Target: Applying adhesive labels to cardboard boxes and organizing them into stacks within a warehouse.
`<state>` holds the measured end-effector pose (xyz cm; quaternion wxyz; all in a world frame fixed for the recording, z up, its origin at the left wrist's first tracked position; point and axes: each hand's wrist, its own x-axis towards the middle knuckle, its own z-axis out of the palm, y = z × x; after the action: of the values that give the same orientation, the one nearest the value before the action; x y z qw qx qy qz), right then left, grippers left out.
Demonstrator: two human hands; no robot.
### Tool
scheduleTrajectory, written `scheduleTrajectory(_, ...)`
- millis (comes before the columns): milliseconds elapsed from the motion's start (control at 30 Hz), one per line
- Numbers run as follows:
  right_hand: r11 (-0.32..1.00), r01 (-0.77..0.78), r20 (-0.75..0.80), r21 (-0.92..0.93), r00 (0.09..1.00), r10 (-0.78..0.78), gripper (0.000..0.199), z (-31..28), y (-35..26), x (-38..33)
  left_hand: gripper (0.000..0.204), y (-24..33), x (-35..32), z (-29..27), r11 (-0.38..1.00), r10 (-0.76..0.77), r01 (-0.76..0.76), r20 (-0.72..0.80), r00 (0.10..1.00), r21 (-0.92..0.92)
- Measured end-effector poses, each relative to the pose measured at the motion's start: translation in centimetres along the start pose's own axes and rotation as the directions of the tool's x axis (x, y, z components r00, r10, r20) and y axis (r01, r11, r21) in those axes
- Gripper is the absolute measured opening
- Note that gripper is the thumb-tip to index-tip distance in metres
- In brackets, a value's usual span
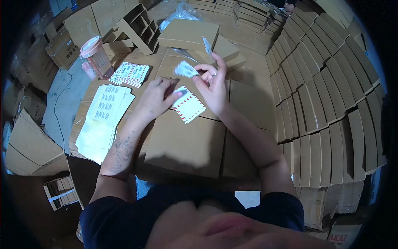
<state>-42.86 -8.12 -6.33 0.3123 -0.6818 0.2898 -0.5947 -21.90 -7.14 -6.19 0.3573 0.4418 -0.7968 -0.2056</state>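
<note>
Grip state, R hand (213, 85): thumb & finger pinched a small printed slip (185, 69), which was blurred, its print illegible; a second slip (207, 45) stood at the raised index fingertip, apparently stuck there; the mode of contact could not be confirmed. Grip state, L hand (156, 99): thumb rested on the upper-left part of the white card (191, 108); fingers were curled alongside; whether any finger closed on the card's underside could not be determined.

Key relation: card lay toward the wearer from the R-hand pinch, i.e. below it in view & slightly to its R; long axis ran diag., from far L (under the L thumb) to near R; L hand was the nearer one, in contact; R hand was held above & beyond the card, apart from it; the pinched slip pointed L from the fingertips, over the card's far side.

Pos. of card: atop the brown cartons (186, 143), approx. mid-view, btwn the two forearms; red/blue striped border visible, center plain. Adjacent items: pile of striped cards (130, 74) to the L of the L hand, w/ a pink-lidded cup (95, 54) beside it; printed sheets (101, 108) nearer the wearer, L of the L forearm.
</note>
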Motion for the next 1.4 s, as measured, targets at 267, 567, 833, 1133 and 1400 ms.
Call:
scheduleTrajectory(267, 0.966, 0.054, 0.176, -0.254, 0.984, -0.009, 0.091, 0.2, 0.8, -0.8, 0.054, 0.8, -0.5, 0.5, 0.974, 0.048, -0.063, 0.072, 0.996, 0.217)
scheduleTrajectory(567, 0.971, -0.044, 0.266, -0.237, 0.958, 0.108, 0.091, 0.2, 0.3, -1.0, 0.051, 1.5, -0.3, 0.3, 0.991, -0.134, 0.13, 0.188, 0.973, 0.033)
scheduleTrajectory(833, 0.988, -0.114, 0.257, -0.101, 0.957, 0.137, 0.093, 0.2, 0.9, -1.0, 0.057, 0.6, -0.8, 1.1, 0.998, -0.041, 0.039, 0.044, 0.998, 0.049)
scheduleTrajectory(1133, 0.975, -0.17, 0.193, 0.143, 0.971, 0.141, 0.095, 0.3, 1.1, -0.8, 0.057, 0.4, -0.5, 0.9, 0.995, -0.101, 0.101, 0.108, 0.989, 0.011)
scheduleTrajectory(1400, 0.962, -0.19, 0.247, 0.194, 0.959, 0.139, 0.099, 0.4, 1.3, -0.9, 0.054, 0.3, -0.5, 0.9, 0.993, -0.108, 0.111, 0.094, 0.99, -0.035)
